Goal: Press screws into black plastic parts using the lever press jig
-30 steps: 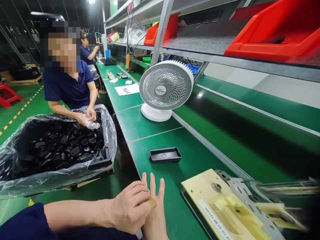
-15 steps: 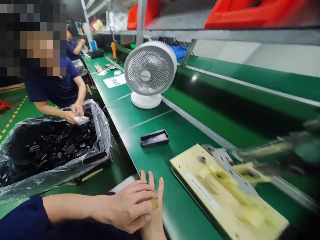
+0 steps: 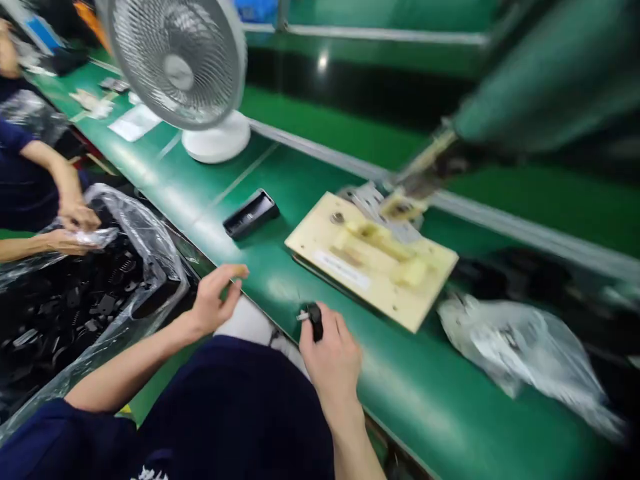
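Note:
My right hand (image 3: 333,350) grips a small black part (image 3: 315,320) with a light metallic tip, over the near edge of the green bench. What kind of part it is, I cannot make out. Left of it, my left hand (image 3: 216,300) hovers beside the bench edge, its thumb and fingers apart with nothing between them. A black rectangular tray-like case (image 3: 251,217) lies beyond my left hand. Past my right hand lies a cream fixture plate (image 3: 320,233) with yellowish raised blocks and a metal piece at its far side.
A white fan (image 3: 215,140) stands at the back left. A blurred green machine arm (image 3: 540,87) slants over the plate's far side. On the right lies a clear plastic bag (image 3: 530,347). At left, a co-worker's hands (image 3: 75,223) are over a plastic-lined bin (image 3: 173,280) of black parts.
The view has swung down and right. My hands, earlier one over the other, have come apart, and the small black part now shows in my right hand.

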`<action>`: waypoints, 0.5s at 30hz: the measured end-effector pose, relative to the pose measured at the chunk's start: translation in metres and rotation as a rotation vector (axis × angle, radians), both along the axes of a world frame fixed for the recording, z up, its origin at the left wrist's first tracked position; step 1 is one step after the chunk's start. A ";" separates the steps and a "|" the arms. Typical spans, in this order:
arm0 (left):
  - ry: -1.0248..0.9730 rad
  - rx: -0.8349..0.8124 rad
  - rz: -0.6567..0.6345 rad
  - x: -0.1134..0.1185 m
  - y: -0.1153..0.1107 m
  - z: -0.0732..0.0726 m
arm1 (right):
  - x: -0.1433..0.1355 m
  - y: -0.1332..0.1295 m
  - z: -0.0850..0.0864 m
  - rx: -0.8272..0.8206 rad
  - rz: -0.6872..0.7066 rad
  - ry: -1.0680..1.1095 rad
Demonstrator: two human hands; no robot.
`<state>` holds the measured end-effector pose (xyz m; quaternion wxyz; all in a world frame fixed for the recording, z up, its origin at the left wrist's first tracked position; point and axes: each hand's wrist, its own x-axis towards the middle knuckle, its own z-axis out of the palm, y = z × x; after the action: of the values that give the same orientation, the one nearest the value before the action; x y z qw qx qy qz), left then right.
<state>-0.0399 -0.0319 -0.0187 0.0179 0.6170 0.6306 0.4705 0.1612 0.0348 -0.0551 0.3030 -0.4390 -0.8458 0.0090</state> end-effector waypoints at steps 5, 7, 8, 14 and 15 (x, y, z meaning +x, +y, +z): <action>-0.272 -0.208 -0.160 0.028 0.004 -0.024 | 0.010 -0.008 -0.008 -0.197 -0.105 0.104; -0.434 -0.286 -0.225 0.046 0.006 -0.028 | 0.011 -0.010 -0.009 -0.214 -0.113 0.112; -0.505 -0.309 -0.246 0.054 0.008 -0.029 | 0.011 -0.011 -0.008 -0.211 -0.110 0.113; -0.566 -0.314 -0.296 0.083 0.020 -0.030 | 0.013 -0.013 -0.006 -0.089 -0.061 0.135; -0.545 -0.295 -0.301 0.083 0.021 -0.031 | 0.013 -0.013 -0.006 -0.076 -0.059 0.135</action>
<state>0.0434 -0.0113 -0.0494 0.3438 0.5455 0.5657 0.5140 0.1745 0.0220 -0.0613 0.3426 -0.4731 -0.8093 0.0617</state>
